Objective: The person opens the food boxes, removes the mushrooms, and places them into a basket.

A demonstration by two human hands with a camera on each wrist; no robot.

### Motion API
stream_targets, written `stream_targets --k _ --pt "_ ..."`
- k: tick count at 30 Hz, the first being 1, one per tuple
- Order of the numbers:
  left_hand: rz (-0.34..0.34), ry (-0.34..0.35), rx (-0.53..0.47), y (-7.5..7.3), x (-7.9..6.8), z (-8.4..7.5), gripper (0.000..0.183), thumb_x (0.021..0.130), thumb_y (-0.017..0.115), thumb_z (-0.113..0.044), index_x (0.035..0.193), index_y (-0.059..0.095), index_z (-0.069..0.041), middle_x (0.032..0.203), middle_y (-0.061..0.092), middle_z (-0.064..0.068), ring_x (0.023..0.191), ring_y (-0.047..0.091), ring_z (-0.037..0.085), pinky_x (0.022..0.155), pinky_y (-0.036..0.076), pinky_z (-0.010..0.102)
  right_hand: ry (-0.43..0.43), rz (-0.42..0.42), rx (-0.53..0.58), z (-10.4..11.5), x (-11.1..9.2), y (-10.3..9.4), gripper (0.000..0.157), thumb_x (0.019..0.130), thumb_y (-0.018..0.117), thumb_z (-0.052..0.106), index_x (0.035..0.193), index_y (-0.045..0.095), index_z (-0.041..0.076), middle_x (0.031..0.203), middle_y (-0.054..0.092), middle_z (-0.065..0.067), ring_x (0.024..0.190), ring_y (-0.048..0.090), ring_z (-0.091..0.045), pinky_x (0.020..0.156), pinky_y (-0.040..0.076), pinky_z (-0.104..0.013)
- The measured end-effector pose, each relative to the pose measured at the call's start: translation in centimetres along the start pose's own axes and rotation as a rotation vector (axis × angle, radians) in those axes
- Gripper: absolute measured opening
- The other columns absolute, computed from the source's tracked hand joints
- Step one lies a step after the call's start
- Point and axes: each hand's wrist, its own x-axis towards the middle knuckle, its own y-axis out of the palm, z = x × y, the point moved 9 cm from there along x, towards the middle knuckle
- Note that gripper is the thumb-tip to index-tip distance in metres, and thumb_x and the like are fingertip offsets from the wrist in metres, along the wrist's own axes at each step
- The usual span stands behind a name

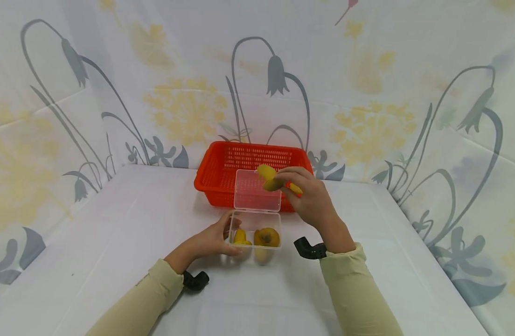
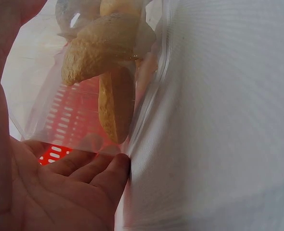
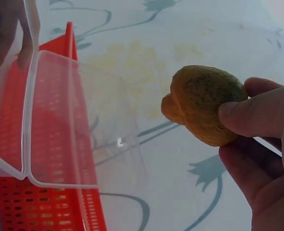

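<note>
My right hand [image 1: 309, 198] pinches a yellow-brown mushroom [image 3: 207, 103] between thumb and fingers, above the raised lid of a clear plastic box [image 1: 257, 247]. In the head view its pale yellow stem points up and left. The left hand [image 1: 213, 239] holds the box at its left side, thumb at the front and fingers around the back corner. Inside the box, a browner mushroom [image 1: 267, 237] lies at the right and smaller yellow pieces [image 1: 241, 238] at the left. Through the clear wall, the left wrist view shows a mushroom cap and stem [image 2: 115, 106].
A red perforated basket [image 1: 217, 179] stands directly behind the box, overlapped by the open clear lid [image 1: 257, 192]. A yellow piece [image 1: 296, 188] shows by the basket's right part, behind my right hand. A floral cloth [image 1: 190, 70] hangs behind the white table [image 1: 156, 200].
</note>
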Motion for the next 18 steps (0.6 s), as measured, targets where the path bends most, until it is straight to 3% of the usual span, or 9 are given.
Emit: stream_targets --k 11,18 --pt "-0.008 -0.004 0.008 -0.1 0.1 0.0 0.101 0.069 0.086 -0.034 0.146 0.021 -0.024 0.142 0.045 0.007 0.139 0.039 0.032 0.115 0.034 0.052 0.058 -0.071 -0.061 -2.8 0.7 -0.5 0.030 0.085 0.071 0.002 0.115 0.067 0.007 0.117 0.064 -0.008 0.111 0.061 -0.025 0.094 0.054 -0.042" --pt "-0.004 -0.004 0.003 0.1 0.1 0.1 0.101 0.069 0.086 -0.034 0.146 0.021 -0.024 0.142 0.045 0.007 0.139 0.039 0.029 0.115 0.033 0.051 0.097 -0.111 -0.033 -4.0 1.0 -0.7 0.029 0.087 0.069 0.004 0.116 0.066 0.006 0.117 0.064 -0.010 0.112 0.060 -0.027 0.099 0.052 -0.044"
